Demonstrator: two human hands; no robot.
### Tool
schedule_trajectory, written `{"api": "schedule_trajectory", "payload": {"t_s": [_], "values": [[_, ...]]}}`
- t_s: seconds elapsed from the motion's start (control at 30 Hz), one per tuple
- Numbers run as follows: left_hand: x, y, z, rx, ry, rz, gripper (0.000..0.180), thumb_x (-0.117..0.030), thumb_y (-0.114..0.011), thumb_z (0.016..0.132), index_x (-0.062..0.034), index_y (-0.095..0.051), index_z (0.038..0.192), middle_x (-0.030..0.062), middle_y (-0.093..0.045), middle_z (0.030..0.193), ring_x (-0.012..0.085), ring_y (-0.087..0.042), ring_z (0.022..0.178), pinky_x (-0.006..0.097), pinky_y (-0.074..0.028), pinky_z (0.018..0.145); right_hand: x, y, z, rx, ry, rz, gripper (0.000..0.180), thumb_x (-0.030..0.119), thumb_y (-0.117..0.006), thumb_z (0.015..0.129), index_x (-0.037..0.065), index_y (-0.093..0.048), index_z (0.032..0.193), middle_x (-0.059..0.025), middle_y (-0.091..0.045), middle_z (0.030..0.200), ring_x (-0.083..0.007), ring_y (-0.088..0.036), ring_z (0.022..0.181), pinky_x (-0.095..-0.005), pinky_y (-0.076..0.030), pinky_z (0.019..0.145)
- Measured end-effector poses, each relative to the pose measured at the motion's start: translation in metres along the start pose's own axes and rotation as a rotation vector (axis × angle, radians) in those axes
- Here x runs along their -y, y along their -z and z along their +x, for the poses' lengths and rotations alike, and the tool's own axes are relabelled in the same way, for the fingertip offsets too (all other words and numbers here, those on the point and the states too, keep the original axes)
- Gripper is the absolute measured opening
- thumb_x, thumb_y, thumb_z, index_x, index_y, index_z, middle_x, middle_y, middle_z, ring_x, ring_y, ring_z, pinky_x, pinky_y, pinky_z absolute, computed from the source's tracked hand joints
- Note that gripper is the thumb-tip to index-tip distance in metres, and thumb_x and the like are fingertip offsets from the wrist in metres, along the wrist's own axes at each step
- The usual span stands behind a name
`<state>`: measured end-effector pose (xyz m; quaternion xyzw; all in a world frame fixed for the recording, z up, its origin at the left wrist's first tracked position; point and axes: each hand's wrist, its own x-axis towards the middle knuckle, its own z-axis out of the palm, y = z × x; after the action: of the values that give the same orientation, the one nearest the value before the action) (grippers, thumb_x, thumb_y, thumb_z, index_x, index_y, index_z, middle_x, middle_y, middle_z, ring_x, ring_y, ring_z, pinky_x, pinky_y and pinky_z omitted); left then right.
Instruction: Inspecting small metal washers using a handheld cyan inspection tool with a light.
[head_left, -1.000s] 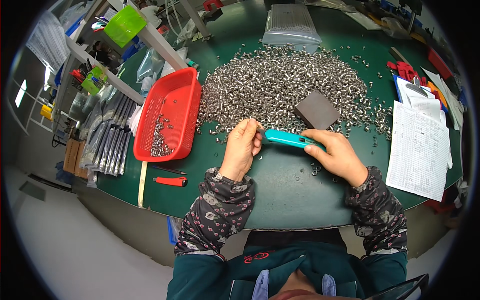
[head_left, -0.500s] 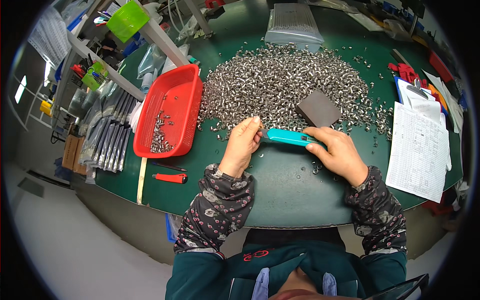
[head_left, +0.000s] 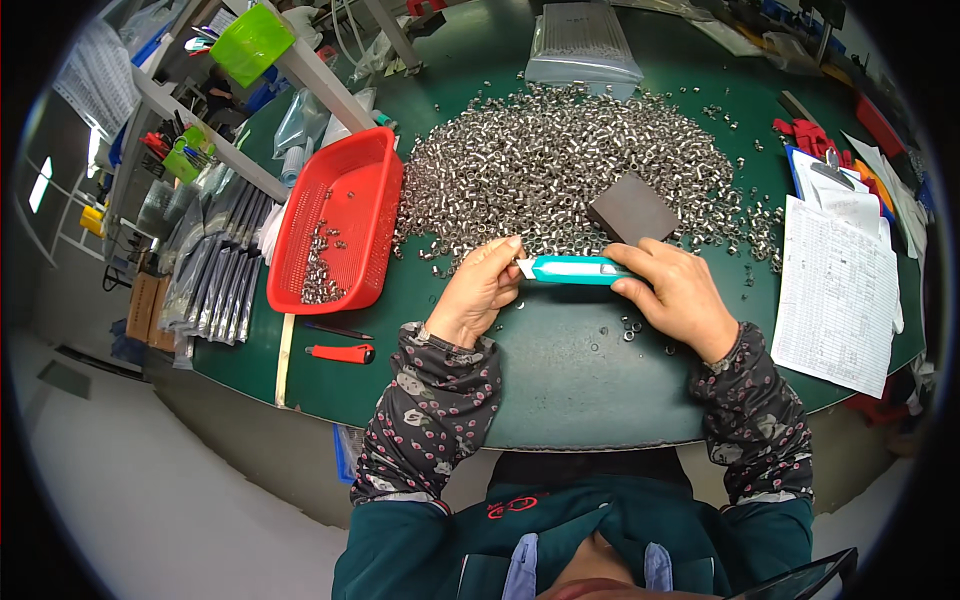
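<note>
My right hand [head_left: 682, 292] is closed around the rear of a teal utility knife [head_left: 568, 269], held level over the near side of the table. Its bare blade points left and meets the fingertips of my left hand [head_left: 478, 287]. Those fingers pinch a small metal ring [head_left: 517, 260] at the blade tip, mostly covered by the thumb and forefinger. Just beyond both hands spreads a large heap of small metal rings [head_left: 540, 160]. A dark grey block [head_left: 633, 209] rests on the heap's near right side, behind my right hand.
A red plastic basket [head_left: 385, 200] with some rings stands left. Near it lie a red utility knife [head_left: 342, 354], a dark pen [head_left: 338, 330] and a pale wooden strip [head_left: 285, 362]. Written sheets [head_left: 832, 300] and a clipboard [head_left: 826, 180] lie right. Bagged parts [head_left: 583, 45] sit behind the heap.
The teal knife has rolled in my right hand, so its broad side and blade now face up more. Both hands stay nearly in place, the left still pinching at the blade tip.
</note>
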<state>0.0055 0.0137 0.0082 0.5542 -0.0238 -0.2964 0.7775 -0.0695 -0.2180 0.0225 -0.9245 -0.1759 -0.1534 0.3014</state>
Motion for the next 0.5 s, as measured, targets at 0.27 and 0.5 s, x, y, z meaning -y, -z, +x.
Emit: {"api": "schedule_trajectory", "payload": {"t_s": [0.27, 0.5], "values": [[-0.0055, 0.0010, -0.0035, 0.129, 0.093, 0.016, 0.025, -0.022, -0.045, 0.092, -0.0070, -0.046, 0.072, -0.0042, -0.038, 0.058, 0.0015, -0.026, 0.044, 0.016, -0.021, 0.036, -0.0025, 0.0067, 0.0012, -0.040, 0.105, -0.110, 0.027, 0.020, -0.064, 0.074, 0.013, -0.058, 0.100, -0.0066, -0.051, 0.075, -0.0250, -0.055, 0.071, -0.0363, -0.044, 0.060], [-0.0043, 0.0009, -0.0038, 0.134, 0.162, 0.099, 0.025, -0.022, -0.046, 0.092, -0.0071, -0.046, 0.071, -0.0038, -0.039, 0.058, 0.0017, -0.026, 0.045, 0.016, -0.020, 0.036, -0.0052, 0.0114, 0.0025, -0.073, 0.176, -0.194, 0.030, 0.019, -0.067, 0.070, 0.013, -0.059, 0.098, -0.0047, -0.047, 0.072, -0.0218, -0.052, 0.069, -0.0342, -0.043, 0.058]]}}
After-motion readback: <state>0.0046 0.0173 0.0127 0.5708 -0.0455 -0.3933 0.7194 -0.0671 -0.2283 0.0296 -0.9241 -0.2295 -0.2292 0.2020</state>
